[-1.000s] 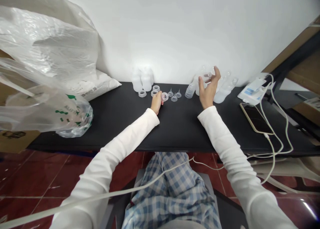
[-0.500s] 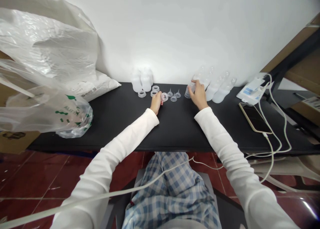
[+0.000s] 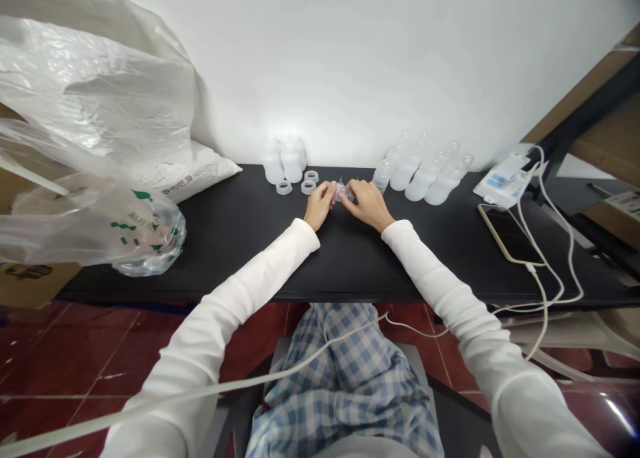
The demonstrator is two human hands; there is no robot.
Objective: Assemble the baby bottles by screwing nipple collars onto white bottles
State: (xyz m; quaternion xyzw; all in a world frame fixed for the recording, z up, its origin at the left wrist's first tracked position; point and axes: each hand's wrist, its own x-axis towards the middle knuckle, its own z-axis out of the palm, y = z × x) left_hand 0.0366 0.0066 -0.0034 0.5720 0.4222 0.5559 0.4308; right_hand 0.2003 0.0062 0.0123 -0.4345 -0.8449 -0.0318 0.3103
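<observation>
My left hand [image 3: 320, 205] is closed on a translucent baby bottle collar ring [image 3: 339, 193], held just above the black table. From the other side, my right hand [image 3: 369, 203] has its thumb and fingers closed on the same ring. Clear silicone nipples lie just behind and under my right fingers, mostly hidden. Left of my hands lie loose collar rings [image 3: 309, 188]. Behind them stand frosted bottle bodies [image 3: 291, 168]. To the right of my right hand are clear domed caps [image 3: 382, 174] and several bottles with clear domed tops [image 3: 425, 183].
At the left are a large white plastic bag [image 3: 100, 91] and a clear bag with green print [image 3: 150, 231]. A phone [image 3: 510, 235] with a cable plugged in, a white packet [image 3: 503, 181] and loose white cables lie at the right. A white wall rises behind the black table [image 3: 240, 245].
My right hand has left the clear caps and moved left to the collar ring in my left hand. The left hand has shifted slightly right.
</observation>
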